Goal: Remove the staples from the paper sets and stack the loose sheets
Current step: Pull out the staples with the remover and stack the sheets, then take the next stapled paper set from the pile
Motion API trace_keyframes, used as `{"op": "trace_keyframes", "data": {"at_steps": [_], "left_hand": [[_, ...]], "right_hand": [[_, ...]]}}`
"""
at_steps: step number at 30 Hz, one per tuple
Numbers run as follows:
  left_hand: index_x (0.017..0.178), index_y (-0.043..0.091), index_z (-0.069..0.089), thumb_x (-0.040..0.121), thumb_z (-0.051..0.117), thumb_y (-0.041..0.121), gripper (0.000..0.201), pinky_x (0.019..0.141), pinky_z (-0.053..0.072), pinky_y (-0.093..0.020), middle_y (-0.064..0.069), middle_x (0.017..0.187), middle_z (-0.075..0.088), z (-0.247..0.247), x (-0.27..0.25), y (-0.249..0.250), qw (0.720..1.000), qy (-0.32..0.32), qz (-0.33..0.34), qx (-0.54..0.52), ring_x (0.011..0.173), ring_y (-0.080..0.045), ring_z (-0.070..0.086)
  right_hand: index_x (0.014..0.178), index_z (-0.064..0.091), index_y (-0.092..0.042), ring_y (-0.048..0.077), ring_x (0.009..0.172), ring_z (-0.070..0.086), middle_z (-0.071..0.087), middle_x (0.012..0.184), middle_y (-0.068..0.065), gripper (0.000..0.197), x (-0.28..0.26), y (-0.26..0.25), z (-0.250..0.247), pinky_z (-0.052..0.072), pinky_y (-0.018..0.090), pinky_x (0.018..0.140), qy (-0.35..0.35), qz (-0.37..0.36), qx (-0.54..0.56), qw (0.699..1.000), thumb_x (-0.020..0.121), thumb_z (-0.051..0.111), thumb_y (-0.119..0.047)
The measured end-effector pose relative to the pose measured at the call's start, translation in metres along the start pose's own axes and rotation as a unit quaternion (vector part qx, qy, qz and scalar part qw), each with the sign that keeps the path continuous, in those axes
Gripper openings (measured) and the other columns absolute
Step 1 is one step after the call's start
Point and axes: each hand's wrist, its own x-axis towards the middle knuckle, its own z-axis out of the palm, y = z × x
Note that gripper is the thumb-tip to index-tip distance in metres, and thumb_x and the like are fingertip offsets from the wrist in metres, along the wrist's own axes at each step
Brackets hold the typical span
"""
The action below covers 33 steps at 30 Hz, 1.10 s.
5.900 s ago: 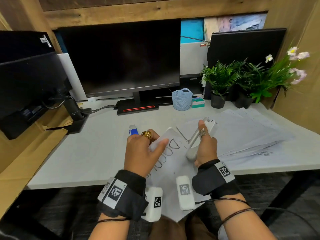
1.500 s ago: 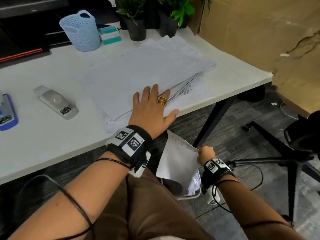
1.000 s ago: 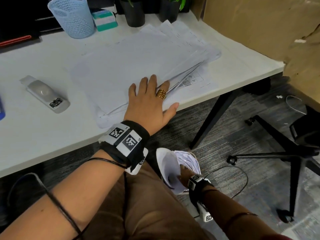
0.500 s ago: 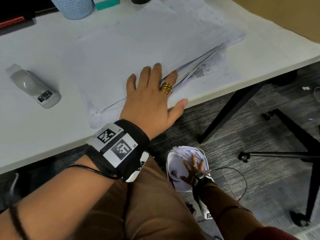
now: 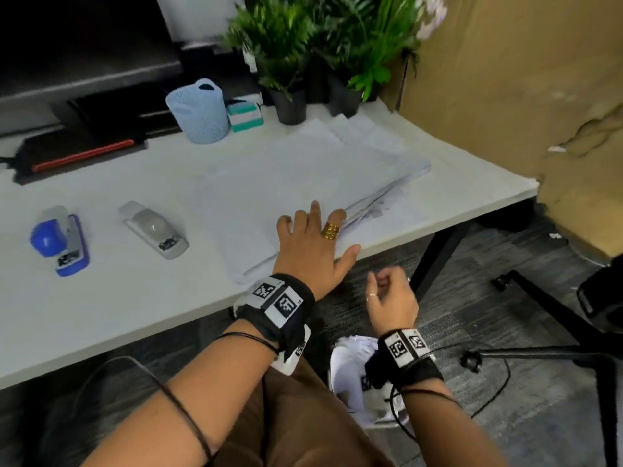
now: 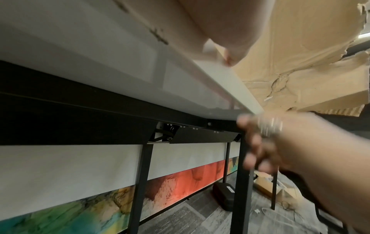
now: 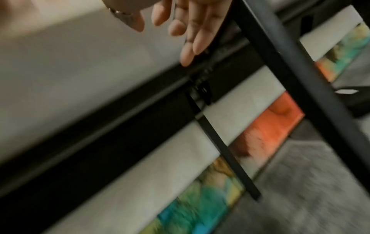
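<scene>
A spread pile of white paper sheets (image 5: 296,176) covers the right half of the white desk (image 5: 135,298). My left hand (image 5: 313,244) lies flat on the pile's near corner, fingers straight, thumb at the desk edge. My right hand (image 5: 391,294) hangs in the air just below the desk edge, fingers loosely curled and holding nothing; the right wrist view shows its fingers (image 7: 192,39) relaxed. A grey staple remover (image 5: 155,230) and a blue stapler (image 5: 62,241) lie on the desk to the left of the pile.
A white bin with crumpled paper (image 5: 354,369) stands on the floor beside my knee. A light blue basket (image 5: 199,112), a teal box (image 5: 244,116) and potted plants (image 5: 303,45) line the desk's back. A chair base (image 5: 556,315) and a black desk leg (image 5: 435,251) stand to the right.
My right hand dropped the sheet into the floor bin and has risen, empty, to just under the desk edge. The left hand stayed flat on the pile. My head tilted up.
</scene>
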Motion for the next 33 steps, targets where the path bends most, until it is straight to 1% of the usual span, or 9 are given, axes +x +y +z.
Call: {"op": "trace_keyframes", "data": {"at_steps": [2, 5, 8, 11, 15, 20, 25, 31, 33], "left_hand": [[0.137, 0.023, 0.033, 0.094, 0.02, 0.052, 0.054, 0.096, 0.015, -0.045, -0.002, 0.14, 0.043, -0.005, -0.001, -0.001, 0.999, 0.033, -0.023, -0.032, 0.116, -0.026, 0.041], [0.134, 0.021, 0.042, 0.097, 0.029, 0.045, 0.046, 0.103, 0.009, -0.046, 0.01, 0.143, 0.04, -0.015, -0.001, -0.007, 0.995, 0.029, -0.073, -0.068, 0.12, -0.02, 0.04], [0.142, 0.022, 0.034, 0.096, 0.038, 0.041, 0.05, 0.109, 0.001, -0.057, 0.005, 0.139, 0.046, -0.02, -0.005, -0.018, 0.996, 0.007, -0.07, -0.055, 0.125, -0.021, 0.04], [0.144, 0.018, 0.031, 0.1, 0.034, 0.035, 0.047, 0.114, 0.007, -0.046, -0.001, 0.142, 0.045, -0.024, -0.012, -0.029, 0.998, -0.031, -0.019, -0.059, 0.123, -0.02, 0.045], [0.118, 0.013, 0.055, 0.102, 0.029, 0.026, 0.033, 0.087, 0.039, -0.03, -0.006, 0.114, 0.063, -0.032, -0.024, -0.036, 0.995, -0.007, -0.021, -0.101, 0.099, -0.023, 0.058], [0.119, 0.028, 0.057, 0.099, 0.03, 0.041, 0.036, 0.081, 0.044, -0.028, 0.008, 0.118, 0.06, -0.027, -0.044, -0.036, 0.992, 0.009, -0.021, -0.122, 0.1, -0.015, 0.058], [0.126, 0.033, 0.053, 0.098, 0.032, 0.04, 0.035, 0.116, 0.004, -0.04, 0.013, 0.141, 0.043, -0.03, -0.053, -0.045, 0.986, -0.01, -0.015, -0.164, 0.13, -0.009, 0.033], [0.127, 0.028, 0.054, 0.094, 0.05, 0.033, 0.034, 0.105, 0.025, -0.027, 0.007, 0.142, 0.04, -0.07, -0.052, -0.069, 0.965, 0.131, -0.04, -0.222, 0.13, -0.013, 0.031], [0.128, 0.028, 0.052, 0.092, 0.053, 0.031, 0.036, 0.105, 0.027, -0.029, 0.006, 0.143, 0.038, -0.095, -0.051, -0.073, 0.959, 0.178, -0.039, -0.218, 0.131, -0.013, 0.028]], "right_hand": [[0.08, 0.052, -0.015, -0.002, 0.056, 0.047, 0.05, 0.068, -0.008, 0.034, 0.017, -0.039, -0.02, 0.03, 0.015, 0.058, 0.068, -0.026, 0.061, 0.995, 0.085, 0.045, -0.048], [0.077, 0.054, -0.012, 0.002, 0.058, 0.041, 0.048, 0.073, -0.006, 0.033, 0.032, -0.081, -0.041, 0.03, 0.017, 0.057, 0.116, -0.092, 0.104, 0.984, 0.086, 0.044, -0.042], [0.082, 0.065, -0.009, 0.012, 0.083, 0.048, 0.052, 0.088, 0.001, 0.037, 0.044, -0.103, -0.044, 0.033, 0.021, 0.067, 0.069, -0.152, 0.064, 0.984, 0.088, 0.044, -0.039], [0.08, 0.071, -0.007, 0.024, 0.088, 0.052, 0.06, 0.085, 0.009, 0.044, 0.047, -0.11, -0.037, 0.032, 0.024, 0.072, 0.011, -0.157, 0.023, 0.987, 0.088, 0.043, -0.04], [0.098, 0.066, -0.007, 0.027, 0.086, 0.059, 0.067, 0.09, 0.009, 0.027, 0.041, -0.123, -0.037, 0.033, 0.022, 0.072, 0.029, -0.072, 0.066, 0.995, 0.088, 0.061, -0.031], [0.137, 0.027, -0.01, 0.011, 0.069, 0.056, 0.058, 0.081, 0.002, 0.07, 0.044, -0.145, -0.038, 0.035, 0.007, 0.064, 0.025, 0.087, 0.234, 0.968, 0.082, 0.07, -0.007], [0.106, 0.059, -0.001, 0.027, 0.083, 0.055, 0.059, 0.083, 0.012, 0.018, 0.053, -0.139, -0.041, 0.033, 0.022, 0.07, 0.001, 0.06, 0.15, 0.987, 0.09, 0.058, -0.008], [0.124, 0.047, -0.007, 0.016, 0.083, 0.054, 0.056, 0.088, 0.004, 0.026, 0.047, -0.163, -0.064, 0.048, 0.028, 0.079, 0.041, -0.012, 0.293, 0.955, 0.099, 0.042, -0.013], [0.114, 0.047, -0.006, 0.009, 0.078, 0.052, 0.055, 0.084, 0.003, 0.017, 0.045, -0.172, -0.073, 0.045, 0.011, 0.074, 0.081, -0.033, 0.333, 0.939, 0.1, 0.04, -0.01]]}}
